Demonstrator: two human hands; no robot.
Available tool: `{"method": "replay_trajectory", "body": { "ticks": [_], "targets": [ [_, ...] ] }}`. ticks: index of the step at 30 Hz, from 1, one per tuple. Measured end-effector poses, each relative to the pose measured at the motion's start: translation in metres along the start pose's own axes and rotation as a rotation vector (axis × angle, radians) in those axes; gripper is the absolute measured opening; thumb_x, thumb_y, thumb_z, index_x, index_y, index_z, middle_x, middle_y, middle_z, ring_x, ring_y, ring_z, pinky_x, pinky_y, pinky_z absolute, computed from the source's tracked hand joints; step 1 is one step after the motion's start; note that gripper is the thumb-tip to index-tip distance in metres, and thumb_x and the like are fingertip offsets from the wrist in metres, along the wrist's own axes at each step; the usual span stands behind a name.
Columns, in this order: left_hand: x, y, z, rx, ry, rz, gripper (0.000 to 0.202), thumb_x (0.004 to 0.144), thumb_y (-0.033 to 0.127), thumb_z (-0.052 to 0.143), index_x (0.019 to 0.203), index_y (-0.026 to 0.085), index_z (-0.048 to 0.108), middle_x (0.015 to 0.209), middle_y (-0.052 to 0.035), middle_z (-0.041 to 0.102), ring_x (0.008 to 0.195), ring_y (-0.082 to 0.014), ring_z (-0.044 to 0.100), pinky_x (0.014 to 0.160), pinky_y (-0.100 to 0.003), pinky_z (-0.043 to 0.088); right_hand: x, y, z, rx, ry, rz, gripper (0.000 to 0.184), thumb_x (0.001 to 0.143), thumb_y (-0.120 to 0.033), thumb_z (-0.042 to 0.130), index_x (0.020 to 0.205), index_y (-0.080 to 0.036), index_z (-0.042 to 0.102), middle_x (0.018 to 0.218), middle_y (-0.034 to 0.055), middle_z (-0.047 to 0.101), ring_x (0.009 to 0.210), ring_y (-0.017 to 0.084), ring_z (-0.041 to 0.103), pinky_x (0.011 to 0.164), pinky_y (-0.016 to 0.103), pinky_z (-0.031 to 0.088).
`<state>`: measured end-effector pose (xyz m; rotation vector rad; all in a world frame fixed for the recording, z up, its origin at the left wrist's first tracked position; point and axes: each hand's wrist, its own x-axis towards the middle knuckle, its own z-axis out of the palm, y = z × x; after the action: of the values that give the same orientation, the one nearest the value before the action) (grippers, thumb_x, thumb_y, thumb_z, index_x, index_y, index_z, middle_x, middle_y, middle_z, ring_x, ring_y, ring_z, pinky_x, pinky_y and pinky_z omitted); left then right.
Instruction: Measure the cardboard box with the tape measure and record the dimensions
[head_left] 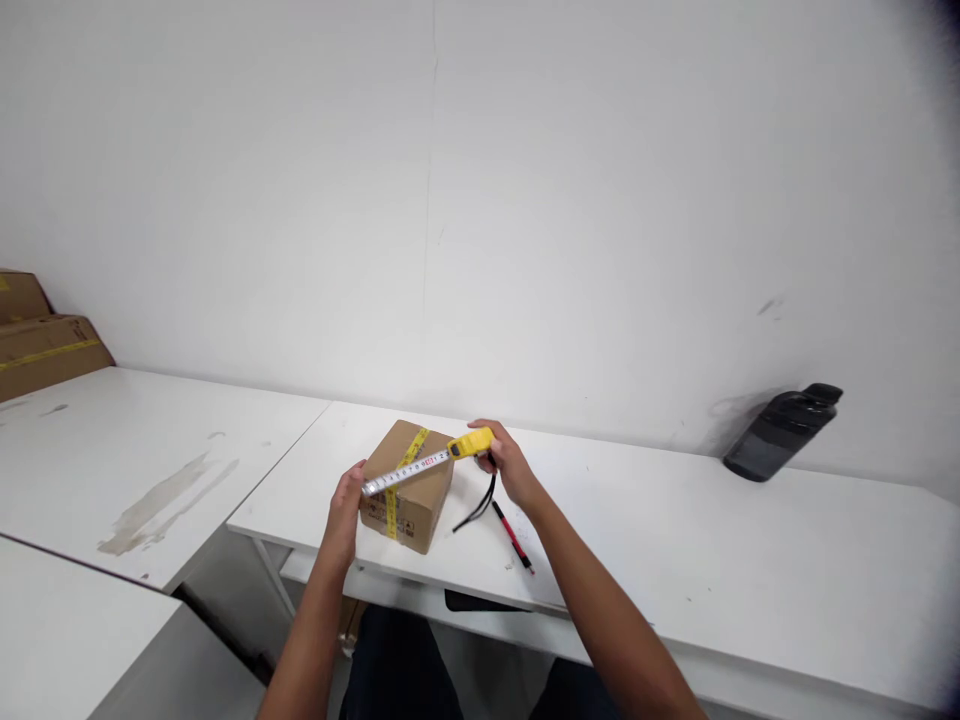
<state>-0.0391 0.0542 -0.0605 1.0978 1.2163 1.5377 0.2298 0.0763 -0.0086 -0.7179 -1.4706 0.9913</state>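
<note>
A small brown cardboard box point(427, 500) with yellow tape across it stands on the white table. My right hand point(506, 460) is closed around the yellow case of a tape measure point(472, 443), just past the box's right edge. Its pulled-out blade point(405, 472) runs slantwise over the box top. At the left edge of the box, my left hand point(346, 510) has its fingers closed at the blade's end; the fingertips are partly hidden. A black wrist strap point(480, 510) hangs from the case down to the table.
A red and black pen point(513, 537) lies right of the box. Farther right, a dark bottle point(780, 435) stands by the wall. More cardboard boxes point(52, 350) sit at the far left. The table's front edge is close to my legs, with a shelf point(405, 593) below.
</note>
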Motion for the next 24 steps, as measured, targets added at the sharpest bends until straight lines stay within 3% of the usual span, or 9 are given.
{"method": "replay_trajectory", "body": {
  "ticks": [3,6,9,11,15,19,24],
  "targets": [
    [0.002,0.008,0.01,0.054,0.017,-0.023,0.064,0.07,0.061,0.07,0.119,0.02,0.061,0.116,-0.0094,0.068,0.106,-0.0267,0.063,0.087,-0.035,0.049,0.05,0.01,-0.005,0.065,-0.055,0.07,0.049,0.081,-0.063,0.045,0.099,-0.02,0.058,0.062,-0.0046,0.043,0.046,0.009,0.026,0.044,0.024,0.019],
    [0.005,0.011,0.013,0.024,-0.015,-0.049,0.058,0.07,0.057,0.069,0.113,0.019,0.064,0.111,-0.0093,0.071,0.104,-0.0273,0.064,0.085,-0.037,0.05,0.066,0.025,0.002,0.078,-0.065,0.068,0.051,0.082,-0.066,0.04,0.092,-0.019,0.056,0.058,-0.0048,0.044,0.042,0.009,0.022,0.043,0.024,0.017],
    [0.005,0.014,0.013,-0.075,-0.171,-0.068,0.053,0.074,0.056,0.064,0.112,0.018,0.066,0.111,-0.0094,0.071,0.104,-0.0267,0.064,0.086,-0.038,0.05,0.061,0.035,0.005,0.079,-0.075,0.058,0.051,0.084,-0.067,0.038,0.092,-0.02,0.056,0.058,-0.0042,0.045,0.041,0.009,0.024,0.043,0.024,0.018],
    [0.005,0.015,0.016,-0.108,-0.215,-0.058,0.051,0.075,0.055,0.065,0.11,0.017,0.068,0.111,-0.0095,0.071,0.103,-0.0268,0.064,0.086,-0.038,0.05,0.055,0.04,0.003,0.079,-0.062,0.067,0.049,0.084,-0.067,0.042,0.092,-0.021,0.057,0.06,-0.0038,0.045,0.042,0.009,0.026,0.043,0.024,0.017],
    [0.004,0.015,0.029,-0.072,-0.04,-0.038,0.052,0.074,0.056,0.066,0.108,0.017,0.066,0.114,-0.0113,0.068,0.109,-0.0296,0.061,0.091,-0.041,0.048,0.041,0.048,-0.009,0.075,0.012,0.113,0.049,0.081,-0.068,0.047,0.093,-0.022,0.057,0.06,-0.0035,0.047,0.041,0.009,0.028,0.042,0.024,0.016],
    [-0.002,0.011,0.041,-0.051,0.154,0.003,0.051,0.081,0.059,0.056,0.116,0.022,0.059,0.128,-0.0095,0.06,0.123,-0.0286,0.052,0.102,-0.041,0.042,0.027,0.051,-0.021,0.075,0.095,0.125,0.052,0.082,-0.069,0.038,0.097,-0.022,0.053,0.057,-0.0049,0.047,0.039,0.008,0.021,0.043,0.025,0.014],
    [-0.01,0.011,0.052,0.026,0.082,0.081,0.057,0.072,0.054,0.071,0.12,0.024,0.06,0.136,-0.0097,0.054,0.122,-0.0293,0.053,0.099,-0.039,0.046,0.016,0.039,-0.031,0.051,0.049,0.092,0.05,0.086,-0.065,0.04,0.103,-0.02,0.052,0.068,-0.0027,0.054,0.043,0.008,0.027,0.045,0.025,0.018]
  ]
}}
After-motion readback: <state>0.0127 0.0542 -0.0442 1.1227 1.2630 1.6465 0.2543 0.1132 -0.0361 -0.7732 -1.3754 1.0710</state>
